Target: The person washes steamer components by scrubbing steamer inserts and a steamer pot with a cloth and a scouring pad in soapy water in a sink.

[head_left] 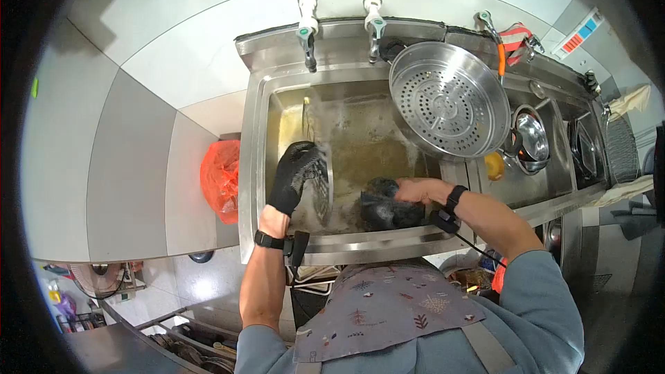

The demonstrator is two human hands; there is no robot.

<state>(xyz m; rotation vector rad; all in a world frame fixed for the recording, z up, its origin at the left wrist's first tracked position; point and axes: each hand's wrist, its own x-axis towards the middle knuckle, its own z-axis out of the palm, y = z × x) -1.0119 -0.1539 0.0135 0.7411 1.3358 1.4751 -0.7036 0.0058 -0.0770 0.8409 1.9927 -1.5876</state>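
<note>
My left hand [299, 173], in a black glove, is closed on the rim of a round metal piece [323, 187]. That piece stands nearly edge-on at the left side of the sink [254, 166], and I cannot tell whether it is a lid or a pan. My right hand [413, 190] is bare and reaches into the sink near its front edge. Its fingers press into a dark, wet, crumpled bundle [391, 211] that looks like cloth, and the fingertips are hidden. Murky water [374, 138] lies in the basin.
A perforated steamer pot [447, 100] rests over the sink's right rim. Two taps [308, 34] project above the basin. Farther right, metal bowls [532, 137] and a yellow object [494, 166] occupy the second basin. A red plastic bag [220, 181] hangs left of the sink.
</note>
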